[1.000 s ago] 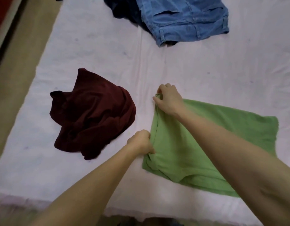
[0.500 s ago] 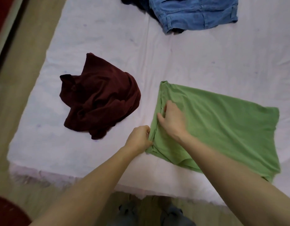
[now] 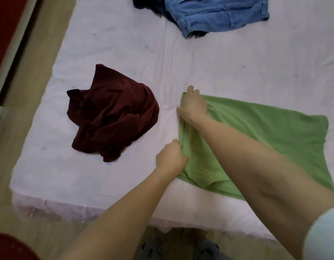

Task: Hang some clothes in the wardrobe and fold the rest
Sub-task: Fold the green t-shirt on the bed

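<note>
Hands work the left edge of a green garment (image 3: 256,136) spread flat on a bed (image 3: 124,44) covered in pale pink sheeting. The left hand (image 3: 170,158) has its fingers curled around the near corner of that edge, while the right hand (image 3: 192,106) pinches the far corner. To fold it well, both corners should probably lift together and travel evenly across, keeping the cloth taut so no crease sets in. A crumpled maroon garment (image 3: 113,121) lies just left, apart from the green one; blue denim shorts (image 3: 218,14) lie at the bed's far side, over a dark garment (image 3: 149,4).
</note>
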`<act>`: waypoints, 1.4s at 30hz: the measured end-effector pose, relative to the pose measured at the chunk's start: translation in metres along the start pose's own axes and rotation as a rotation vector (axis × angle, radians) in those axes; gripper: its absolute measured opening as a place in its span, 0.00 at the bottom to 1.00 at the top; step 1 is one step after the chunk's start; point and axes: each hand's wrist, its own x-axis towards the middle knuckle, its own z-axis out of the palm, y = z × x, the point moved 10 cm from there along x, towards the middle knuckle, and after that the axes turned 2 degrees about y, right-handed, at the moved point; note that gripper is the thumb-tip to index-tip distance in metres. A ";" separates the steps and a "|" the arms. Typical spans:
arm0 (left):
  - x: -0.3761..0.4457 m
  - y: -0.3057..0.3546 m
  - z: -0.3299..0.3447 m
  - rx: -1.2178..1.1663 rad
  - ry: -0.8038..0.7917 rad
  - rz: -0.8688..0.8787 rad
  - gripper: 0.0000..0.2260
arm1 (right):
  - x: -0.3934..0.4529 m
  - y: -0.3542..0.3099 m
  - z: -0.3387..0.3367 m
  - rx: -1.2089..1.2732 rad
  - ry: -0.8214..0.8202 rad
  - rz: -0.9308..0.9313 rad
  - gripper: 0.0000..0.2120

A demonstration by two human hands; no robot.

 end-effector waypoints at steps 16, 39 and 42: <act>-0.079 0.224 0.069 0.037 -0.083 0.462 0.14 | -0.052 0.251 -0.146 0.479 0.193 0.335 0.14; -0.003 0.342 0.116 0.197 0.441 0.504 0.15 | -0.072 0.460 -0.083 0.709 0.061 0.677 0.34; 0.033 0.295 0.081 0.099 0.525 0.137 0.23 | -0.078 0.453 -0.059 0.683 0.005 0.697 0.34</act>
